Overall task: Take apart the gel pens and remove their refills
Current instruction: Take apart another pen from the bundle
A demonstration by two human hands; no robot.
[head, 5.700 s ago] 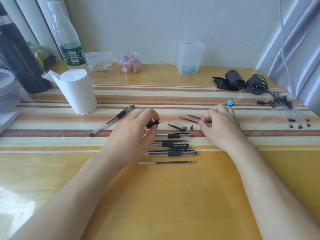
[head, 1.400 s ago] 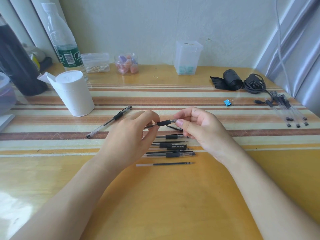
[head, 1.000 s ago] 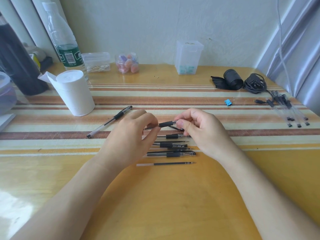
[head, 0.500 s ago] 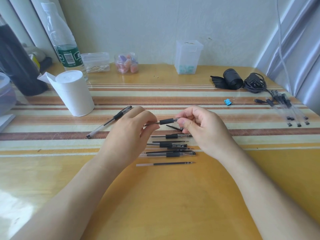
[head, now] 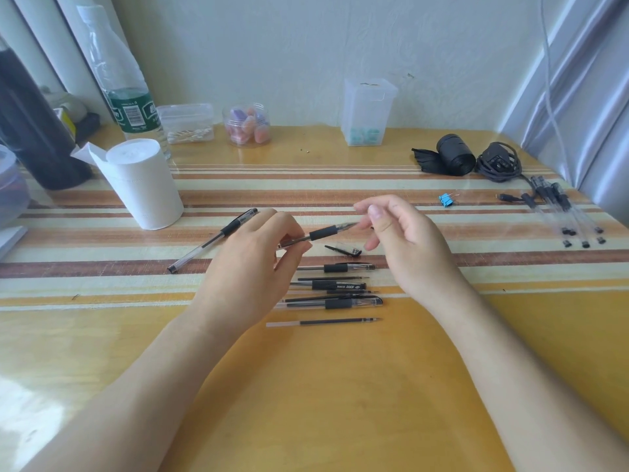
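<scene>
Striped bench (head: pixel 442 233) surface: your left hand (head: pixel 252 267) pinches the gel pen (head: pixel 321 233) by its barrel above the loose parts. Your right hand (head: pixel 405 247) is open, empty, beside the tip. An unscrewed tip could drop and roll away.

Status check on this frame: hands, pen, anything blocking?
Left hand pinching the pen by its barrel. Right hand open at the pen's tip, contact unclear. Pen parts lying below, nothing blocking.
</scene>
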